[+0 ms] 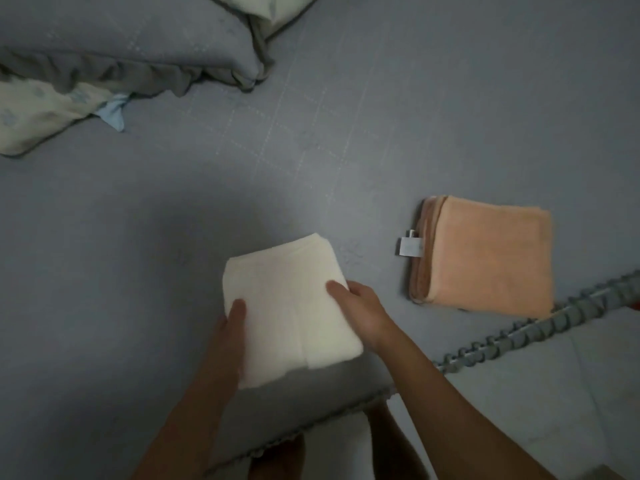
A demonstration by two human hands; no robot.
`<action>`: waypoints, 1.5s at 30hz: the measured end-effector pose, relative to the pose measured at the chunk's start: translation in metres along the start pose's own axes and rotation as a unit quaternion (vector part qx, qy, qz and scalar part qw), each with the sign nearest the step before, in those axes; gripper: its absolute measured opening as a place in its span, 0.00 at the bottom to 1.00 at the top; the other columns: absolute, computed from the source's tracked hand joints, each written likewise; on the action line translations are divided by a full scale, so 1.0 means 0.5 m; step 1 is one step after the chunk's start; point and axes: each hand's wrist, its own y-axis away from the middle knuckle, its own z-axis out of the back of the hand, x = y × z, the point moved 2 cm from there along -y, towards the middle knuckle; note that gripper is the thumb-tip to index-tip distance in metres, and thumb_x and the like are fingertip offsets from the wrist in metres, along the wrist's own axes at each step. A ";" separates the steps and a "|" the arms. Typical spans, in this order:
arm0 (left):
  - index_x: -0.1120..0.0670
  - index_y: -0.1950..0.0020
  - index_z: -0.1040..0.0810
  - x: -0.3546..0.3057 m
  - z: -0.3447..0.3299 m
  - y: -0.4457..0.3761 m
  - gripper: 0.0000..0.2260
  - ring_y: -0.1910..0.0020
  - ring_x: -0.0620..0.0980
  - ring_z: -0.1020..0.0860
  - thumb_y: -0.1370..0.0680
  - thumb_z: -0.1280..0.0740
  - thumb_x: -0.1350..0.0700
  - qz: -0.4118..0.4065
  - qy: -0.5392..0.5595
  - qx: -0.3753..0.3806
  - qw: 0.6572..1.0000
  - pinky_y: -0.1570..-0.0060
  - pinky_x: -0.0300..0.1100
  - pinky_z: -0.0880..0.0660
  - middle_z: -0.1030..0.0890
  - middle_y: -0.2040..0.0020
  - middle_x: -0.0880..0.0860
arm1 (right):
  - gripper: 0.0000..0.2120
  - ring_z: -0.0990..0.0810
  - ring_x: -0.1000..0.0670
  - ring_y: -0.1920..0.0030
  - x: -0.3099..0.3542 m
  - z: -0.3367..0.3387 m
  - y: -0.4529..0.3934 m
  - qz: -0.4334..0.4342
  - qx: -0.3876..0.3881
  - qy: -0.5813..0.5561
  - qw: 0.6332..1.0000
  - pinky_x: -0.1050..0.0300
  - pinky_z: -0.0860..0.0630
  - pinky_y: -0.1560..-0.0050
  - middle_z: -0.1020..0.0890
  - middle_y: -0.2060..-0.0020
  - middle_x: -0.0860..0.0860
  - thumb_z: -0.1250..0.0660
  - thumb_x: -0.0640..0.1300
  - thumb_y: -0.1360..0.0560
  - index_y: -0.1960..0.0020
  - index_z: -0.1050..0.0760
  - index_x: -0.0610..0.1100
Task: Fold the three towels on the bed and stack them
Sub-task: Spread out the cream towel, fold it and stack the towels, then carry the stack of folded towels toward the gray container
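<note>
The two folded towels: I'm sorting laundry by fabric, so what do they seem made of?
The white towel looks like soft cotton, matte, with faint woven bands. The orange towel looks plusher, maybe microfibre or terry: smooth nap, thick rounded folds, sewn label. The blur leaves both uncertain.

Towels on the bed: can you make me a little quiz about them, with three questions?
1. True or false: the white towel already lies on top of the orange towel.
2. Which hands touch the white towel? A) only the left hand B) only the right hand C) both
3. Fill in: a small ____ sticks out from the orange towel's left side.

Key: 1. false, they lie apart; 2. C; 3. tag.
</note>
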 end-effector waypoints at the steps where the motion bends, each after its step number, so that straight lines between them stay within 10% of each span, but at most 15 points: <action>1: 0.53 0.27 0.30 -0.018 -0.025 0.020 0.29 0.35 0.56 0.25 0.21 0.41 0.36 -0.007 -0.007 -0.002 1.000 0.32 0.57 0.31 0.25 0.31 0.54 | 0.13 0.18 0.50 0.51 0.009 0.034 0.018 0.016 -0.001 -0.006 1.000 0.50 0.21 0.49 0.17 0.50 0.52 0.36 0.60 0.26 0.49 0.23 0.52; 5: 0.52 0.30 0.27 -0.111 -0.177 0.148 0.24 0.36 0.44 0.24 0.18 0.45 0.39 -0.119 -0.027 0.047 0.991 0.31 0.43 0.32 0.22 0.34 0.49 | 0.09 0.17 0.52 0.54 0.048 0.222 0.109 0.087 -0.089 -0.067 0.990 0.53 0.21 0.56 0.17 0.53 0.55 0.36 0.57 0.24 0.53 0.23 0.54; 9: 0.39 0.43 0.26 -0.168 -0.369 0.263 0.08 0.60 0.15 0.30 0.18 0.43 0.44 -0.195 -0.049 0.122 0.972 0.61 0.14 0.37 0.24 0.55 0.24 | 0.12 0.18 0.56 0.56 0.038 0.449 0.185 0.120 -0.185 -0.100 0.970 0.59 0.25 0.63 0.17 0.55 0.60 0.38 0.62 0.28 0.53 0.22 0.56; 13: 0.44 0.44 0.24 -0.169 -0.547 0.287 0.09 0.50 0.38 0.20 0.18 0.41 0.44 -0.225 -0.156 0.144 0.951 0.50 0.35 0.25 0.18 0.51 0.39 | 0.15 0.18 0.62 0.64 -0.027 0.605 0.154 0.115 -0.259 -0.079 0.956 0.67 0.26 0.71 0.16 0.62 0.61 0.38 0.62 0.29 0.56 0.21 0.53; 16: 0.58 0.45 0.24 -0.130 -0.620 0.246 0.13 0.49 0.58 0.21 0.20 0.37 0.49 -0.227 -0.267 0.065 0.935 0.48 0.51 0.25 0.19 0.50 0.59 | 0.19 0.19 0.46 0.51 -0.104 0.638 0.056 0.068 -0.266 0.045 0.961 0.52 0.22 0.52 0.19 0.47 0.44 0.37 0.58 0.24 0.43 0.22 0.45; 21: 0.59 0.42 0.26 -0.118 -0.645 0.204 0.18 0.48 0.59 0.21 0.26 0.29 0.49 -0.245 -0.259 -0.042 0.933 0.46 0.53 0.23 0.20 0.46 0.60 | 0.35 0.19 0.49 0.50 -0.175 0.633 -0.010 -0.013 -0.105 -0.162 0.981 0.55 0.23 0.58 0.19 0.45 0.49 0.36 0.69 0.30 0.31 0.29 0.47; 28: 0.57 0.24 0.44 -0.068 -0.594 0.167 0.43 0.36 0.53 0.25 0.29 0.29 0.39 -0.033 -0.084 0.177 0.980 0.32 0.54 0.29 0.29 0.30 0.55 | 0.38 0.21 0.49 0.38 -0.225 0.647 0.003 -0.009 0.085 -0.320 0.943 0.48 0.27 0.35 0.18 0.38 0.51 0.31 0.67 0.33 0.29 0.31 0.51; 34: 0.50 0.33 0.26 -0.080 -0.605 0.159 0.40 0.39 0.50 0.20 0.40 0.23 0.35 0.033 -0.092 0.331 0.939 0.43 0.45 0.22 0.18 0.37 0.50 | 0.27 0.16 0.47 0.45 -0.228 0.632 -0.003 -0.021 0.082 -0.450 0.889 0.53 0.18 0.54 0.16 0.43 0.47 0.25 0.61 0.36 0.41 0.20 0.50; 45: 0.51 0.33 0.27 -0.238 -0.625 0.570 0.31 0.48 0.51 0.16 0.33 0.26 0.42 -0.068 -0.165 0.345 0.921 0.54 0.44 0.19 0.15 0.44 0.51 | 0.24 0.15 0.44 0.48 -0.138 0.766 0.445 0.018 0.007 -0.481 0.877 0.51 0.18 0.55 0.15 0.44 0.44 0.32 0.60 0.30 0.40 0.20 0.48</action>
